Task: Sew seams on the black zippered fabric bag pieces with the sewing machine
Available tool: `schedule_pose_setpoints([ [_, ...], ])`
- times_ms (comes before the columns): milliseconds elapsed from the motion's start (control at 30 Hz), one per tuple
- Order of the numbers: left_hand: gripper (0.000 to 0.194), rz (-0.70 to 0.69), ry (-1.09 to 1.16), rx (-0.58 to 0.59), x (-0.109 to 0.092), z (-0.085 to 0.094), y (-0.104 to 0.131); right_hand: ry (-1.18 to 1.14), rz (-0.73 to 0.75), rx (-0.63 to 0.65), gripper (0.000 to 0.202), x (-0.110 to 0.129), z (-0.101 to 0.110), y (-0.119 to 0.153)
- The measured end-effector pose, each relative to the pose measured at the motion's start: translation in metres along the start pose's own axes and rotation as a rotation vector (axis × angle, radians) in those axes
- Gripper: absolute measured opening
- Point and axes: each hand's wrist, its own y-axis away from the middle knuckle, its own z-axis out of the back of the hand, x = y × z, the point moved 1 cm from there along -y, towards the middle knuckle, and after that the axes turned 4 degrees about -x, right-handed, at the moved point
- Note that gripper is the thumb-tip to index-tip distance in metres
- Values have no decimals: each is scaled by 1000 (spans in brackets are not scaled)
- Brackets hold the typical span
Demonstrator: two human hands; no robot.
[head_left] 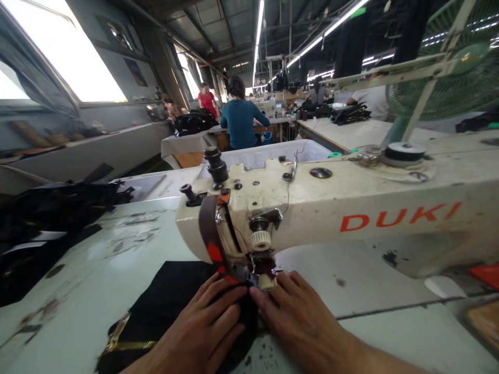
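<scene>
A cream sewing machine (351, 208) with red lettering stands across the table, its needle end at the middle. Under it lies a piece of black fabric (171, 296) with a brass zipper (132, 345) along its near edge. My left hand (202, 327) lies flat on the fabric, fingers together, just left of the presser foot (267, 278). My right hand (300, 317) presses down beside the foot on the right, fingertips touching the fabric at the needle.
A heap of black cloth (50, 218) lies at the left of the white table (97, 259). A green fan (452, 67) stands behind the machine. A person in a teal top (241, 122) sits ahead, another in red (208, 98) farther back.
</scene>
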Motion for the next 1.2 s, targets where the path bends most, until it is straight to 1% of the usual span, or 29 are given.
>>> schedule_pose_setpoints([
  [100, 18, 12, 36, -36, -2, 1, 0, 20, 2, -43, 33, 0, -4, -1],
  [200, 17, 61, 60, -60, -3, 3, 0, 34, 8, -98, 28, 0, -3, -4],
  [333, 16, 96, 116, -63, -1, 5, -3, 62, 54, -167, 36, -2, -2, -7],
  [400, 16, 97, 154, -56, 3, 5, -6, 114, 64, -146, 40, -6, -5, -5],
  [467, 15, 102, 183, -48, 8, 3, -9, 181, 83, -96, 42, -11, -11, -1],
  [567, 22, 116, 195, -27, 13, 1, -11, 269, 140, -27, 43, -17, -20, 6],
  [667, 26, 121, 184, -20, 14, 0, -12, 323, 176, 0, 43, -20, -23, 11],
  [833, 23, 132, 207, -13, 14, 1, -11, 336, 187, 10, 43, -22, -23, 12],
  [967, 24, 143, 229, -1, 14, 2, -10, 352, 201, -9, 42, -23, -24, 10],
  [1200, 23, 144, 246, -25, 14, 3, -11, 336, 204, -52, 41, -23, -24, 11],
])
